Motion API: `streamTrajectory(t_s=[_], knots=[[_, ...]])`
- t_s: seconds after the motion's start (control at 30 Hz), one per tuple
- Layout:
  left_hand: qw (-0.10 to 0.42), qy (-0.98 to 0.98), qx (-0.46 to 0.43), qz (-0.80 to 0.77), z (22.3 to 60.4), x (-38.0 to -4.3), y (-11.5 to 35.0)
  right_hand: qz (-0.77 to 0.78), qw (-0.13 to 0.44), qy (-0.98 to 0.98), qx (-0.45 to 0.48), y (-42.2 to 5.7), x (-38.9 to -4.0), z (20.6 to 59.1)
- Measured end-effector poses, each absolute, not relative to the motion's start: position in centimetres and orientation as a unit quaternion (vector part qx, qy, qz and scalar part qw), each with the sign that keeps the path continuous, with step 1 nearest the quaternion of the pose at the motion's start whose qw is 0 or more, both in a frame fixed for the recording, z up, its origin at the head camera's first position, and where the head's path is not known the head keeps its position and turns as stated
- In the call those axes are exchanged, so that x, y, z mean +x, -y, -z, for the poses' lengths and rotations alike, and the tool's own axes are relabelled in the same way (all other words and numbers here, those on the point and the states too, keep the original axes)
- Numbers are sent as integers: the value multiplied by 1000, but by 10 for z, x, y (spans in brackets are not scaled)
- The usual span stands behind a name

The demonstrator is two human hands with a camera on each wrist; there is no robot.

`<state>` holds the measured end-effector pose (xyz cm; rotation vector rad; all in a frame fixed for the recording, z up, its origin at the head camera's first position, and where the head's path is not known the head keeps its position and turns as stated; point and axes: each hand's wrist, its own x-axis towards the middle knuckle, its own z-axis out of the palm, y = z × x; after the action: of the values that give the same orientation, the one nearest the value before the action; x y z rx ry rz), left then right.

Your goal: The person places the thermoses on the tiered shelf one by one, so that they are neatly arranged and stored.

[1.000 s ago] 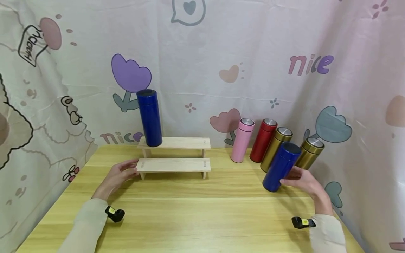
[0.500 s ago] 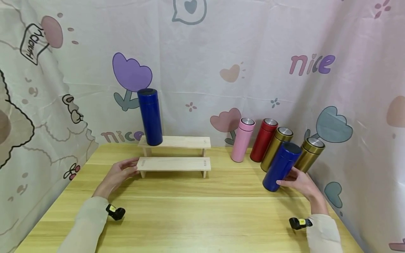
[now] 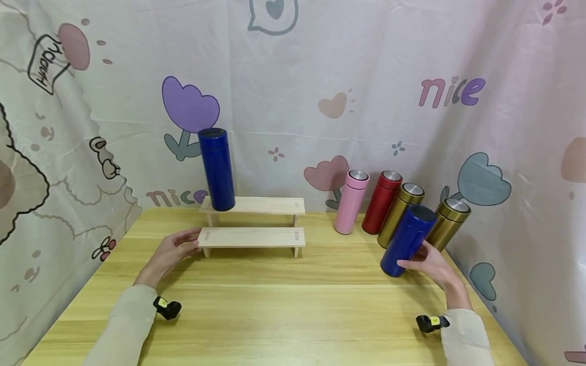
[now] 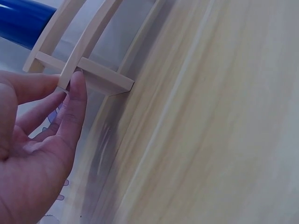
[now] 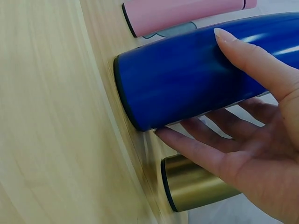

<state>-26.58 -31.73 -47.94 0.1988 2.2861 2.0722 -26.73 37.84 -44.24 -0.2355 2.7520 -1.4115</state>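
Observation:
My left hand (image 3: 168, 254) pinches the left end of the lower step of a two-tier wooden stand (image 3: 252, 238). In the left wrist view the thumb and a finger are on either side of the board (image 4: 74, 60). On the upper step, at its left end, stands a tall blue thermos bottle (image 3: 218, 170). My right hand (image 3: 434, 264) holds another blue thermos bottle (image 3: 406, 244) low on its body, upright on the table. In the right wrist view its thumb lies across the blue bottle (image 5: 173, 79), with the other fingers around the opposite side.
Behind the right hand's bottle stand a pink thermos (image 3: 351, 203), a red thermos (image 3: 381, 203) and two gold ones, one gold thermos (image 3: 397, 216) left and another gold thermos (image 3: 447, 223) right. A printed curtain (image 3: 284, 101) hangs behind the wooden table (image 3: 284, 315).
My right hand has shifted slightly left, its thumb farther across the blue thermos. The bottle stays in place. My left hand keeps its pinch on the stand.

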Motion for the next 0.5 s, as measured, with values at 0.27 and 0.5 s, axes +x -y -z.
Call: streamTrajectory(t_s=[0.27, 0.5], knots=[[20, -733, 75, -676, 480, -264, 316, 446, -3, -892, -71, -378, -267, 445], [19, -722, 75, -688, 481, -266, 317, 441, -19, -894, -71, -376, -268, 444]])
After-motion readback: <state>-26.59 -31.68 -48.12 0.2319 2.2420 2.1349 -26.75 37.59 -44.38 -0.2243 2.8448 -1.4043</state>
